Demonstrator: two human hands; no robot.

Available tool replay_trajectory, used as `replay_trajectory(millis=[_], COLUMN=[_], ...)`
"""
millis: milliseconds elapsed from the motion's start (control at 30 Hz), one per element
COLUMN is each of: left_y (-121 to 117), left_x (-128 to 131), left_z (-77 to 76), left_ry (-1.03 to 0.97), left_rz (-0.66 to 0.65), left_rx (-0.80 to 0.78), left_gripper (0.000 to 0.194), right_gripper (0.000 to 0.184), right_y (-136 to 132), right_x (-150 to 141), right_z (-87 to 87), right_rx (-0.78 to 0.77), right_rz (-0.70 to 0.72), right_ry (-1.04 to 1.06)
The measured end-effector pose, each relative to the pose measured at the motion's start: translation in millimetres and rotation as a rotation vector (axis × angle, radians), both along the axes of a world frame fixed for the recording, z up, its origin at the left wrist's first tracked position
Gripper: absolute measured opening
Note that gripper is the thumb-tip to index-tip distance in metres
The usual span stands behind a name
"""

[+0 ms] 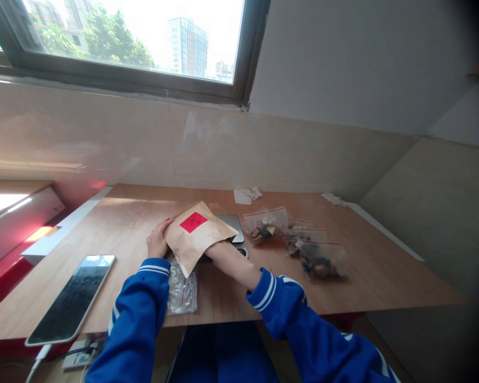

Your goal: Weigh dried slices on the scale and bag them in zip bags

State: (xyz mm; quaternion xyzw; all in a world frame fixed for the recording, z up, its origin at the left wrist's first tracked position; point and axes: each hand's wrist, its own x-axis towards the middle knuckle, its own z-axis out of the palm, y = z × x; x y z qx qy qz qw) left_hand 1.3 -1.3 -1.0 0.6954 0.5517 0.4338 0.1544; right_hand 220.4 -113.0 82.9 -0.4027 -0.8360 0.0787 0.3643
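A brown kraft paper bag (207, 229) with a red label (193, 222) is tilted above the table in front of me. My left hand (158, 239) grips its left end, fingers wrapped on the edge. Through the bag's opening on the right goes my right hand (223, 255); its fingers are hidden inside, so what they do does not show. Partly behind the bag sits a silver digital scale (235, 229). Below the bag lies a stack of clear zip bags (182, 292), close to my left wrist.
Several clear zip bags with dark and pale dried pieces (323, 263) lie to the right. A charging phone (74, 298) rests at the left front edge, above a power strip (80, 355). Crumpled white paper (248, 196) lies near the wall.
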Motion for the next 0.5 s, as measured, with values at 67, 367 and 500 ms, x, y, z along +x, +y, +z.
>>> replay_trajectory(millis=[67, 367, 500], left_y=[-1.8, -10.5, -8.8], left_x=[1.5, 8.1, 6.8], left_z=[3.8, 19.2, 18.5], left_ry=[0.018, 0.168, 0.208], left_rz=[0.026, 0.301, 0.332], left_rx=[-0.026, -0.17, -0.202], left_gripper=[0.04, 0.04, 0.038], right_gripper=[0.056, 0.026, 0.016], right_y=[-10.3, -16.0, 0.3], right_x=[9.9, 56.9, 74.1], right_z=[17.4, 39.6, 14.9], right_rx=[0.043, 0.085, -0.028], right_rz=[0.054, -0.063, -0.158], right_ry=[-0.207, 0.182, 0.366])
